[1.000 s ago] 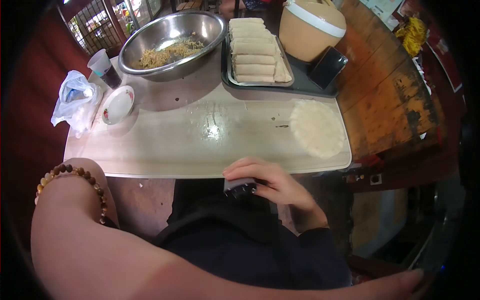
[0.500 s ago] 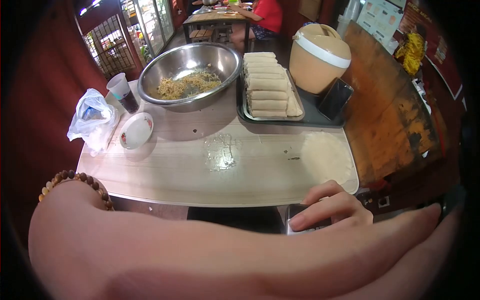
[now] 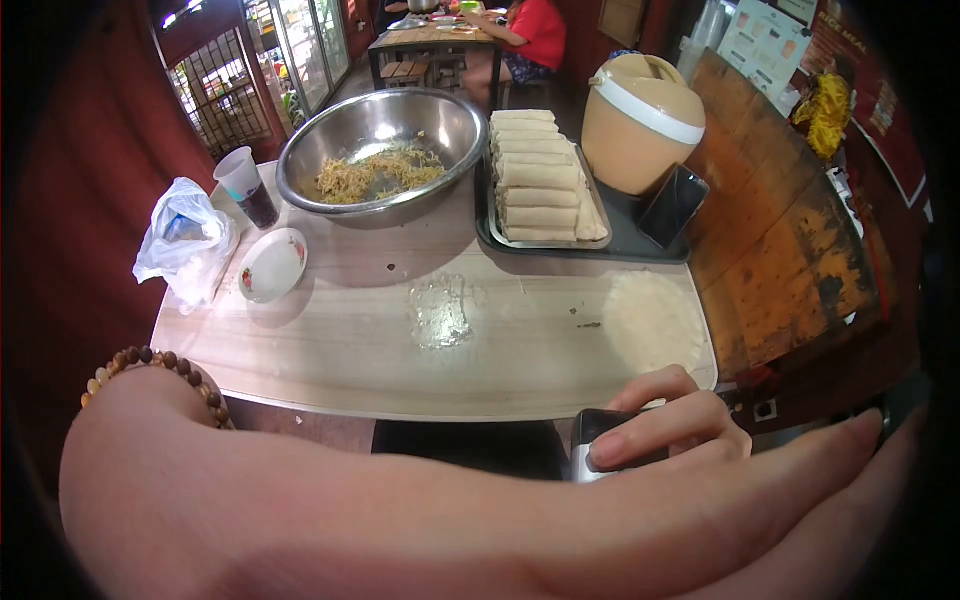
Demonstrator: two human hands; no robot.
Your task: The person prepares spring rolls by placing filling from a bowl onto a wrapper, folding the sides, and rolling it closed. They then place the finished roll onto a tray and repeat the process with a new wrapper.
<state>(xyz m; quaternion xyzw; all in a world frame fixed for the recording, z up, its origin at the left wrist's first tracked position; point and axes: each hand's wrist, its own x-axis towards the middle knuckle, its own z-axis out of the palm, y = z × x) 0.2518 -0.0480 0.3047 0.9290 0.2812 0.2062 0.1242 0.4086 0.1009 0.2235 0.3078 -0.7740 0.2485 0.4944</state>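
Note:
My left hand (image 3: 470,520) fills the bottom of the view, very close to the camera, with a beaded bracelet (image 3: 160,365) at its wrist on the left. Its fingers stretch to the right edge; part of the hand is out of frame. Beyond it, my right hand (image 3: 690,430) is closed around a small black-and-silver device (image 3: 592,440) just off the table's near edge. Close by on the tabletop lies a round, pale wrapper sheet (image 3: 652,320). Rolled wrappers (image 3: 540,175) are stacked on a metal tray (image 3: 607,240), which sits on a dark tray (image 3: 520,250).
A steel bowl (image 3: 300,180) holds shredded filling (image 3: 380,172). Left of it stand a plastic cup (image 3: 240,175), a plastic bag (image 3: 185,245) and a small dish (image 3: 272,265). A phone (image 3: 673,207) leans against a tan cooler (image 3: 640,130). A person in red (image 3: 537,35) sits farther back.
My right hand and the device sit slightly lower in view, and more of the device shows. The whole scene has shifted a little with the camera. Table items keep their places.

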